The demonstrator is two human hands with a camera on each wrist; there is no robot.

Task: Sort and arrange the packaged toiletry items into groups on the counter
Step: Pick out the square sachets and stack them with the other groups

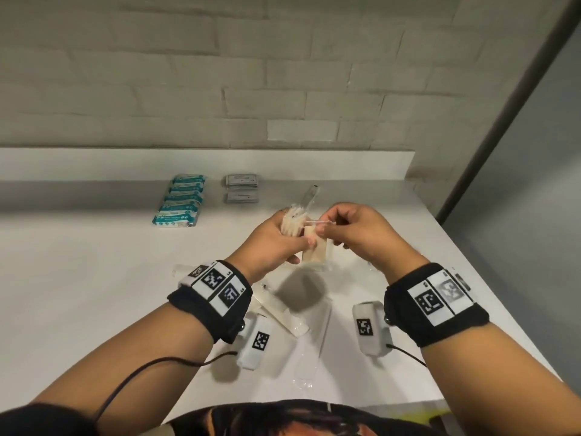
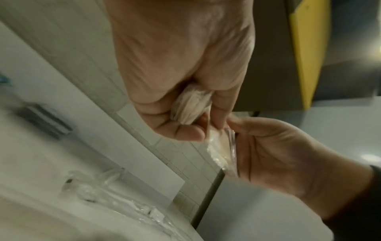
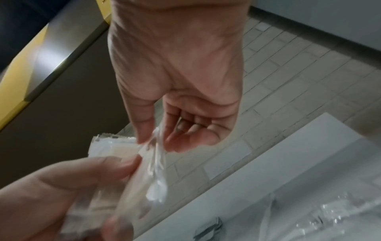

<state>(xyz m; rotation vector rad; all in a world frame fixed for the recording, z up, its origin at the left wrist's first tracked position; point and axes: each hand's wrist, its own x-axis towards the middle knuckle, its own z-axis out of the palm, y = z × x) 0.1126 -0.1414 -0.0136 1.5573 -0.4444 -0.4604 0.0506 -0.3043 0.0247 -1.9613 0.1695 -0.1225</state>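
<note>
My left hand (image 1: 300, 247) grips a bundle of several cream packets (image 1: 292, 223) in clear wrap, held above the white counter (image 1: 94, 262). My right hand (image 1: 327, 229) pinches the clear edge of one more cream packet (image 1: 314, 256), held against the bundle. In the left wrist view the left hand (image 2: 185, 128) curls round the bundle (image 2: 191, 109), and the right hand (image 2: 268, 146) holds the flat packet (image 2: 220, 151) beside it. In the right wrist view the right hand (image 3: 152, 140) pinches the clear wrapper (image 3: 157, 163), and the cream packets (image 3: 115, 148) sit in the left hand (image 3: 72, 187).
A row of several teal packets (image 1: 180, 199) lies at the back left, with two stacks of grey sachets (image 1: 242, 188) to its right. A long clear-wrapped item (image 1: 309, 196) lies behind my hands. Loose clear-wrapped items (image 1: 283, 313) lie near the front edge. The counter ends at the right.
</note>
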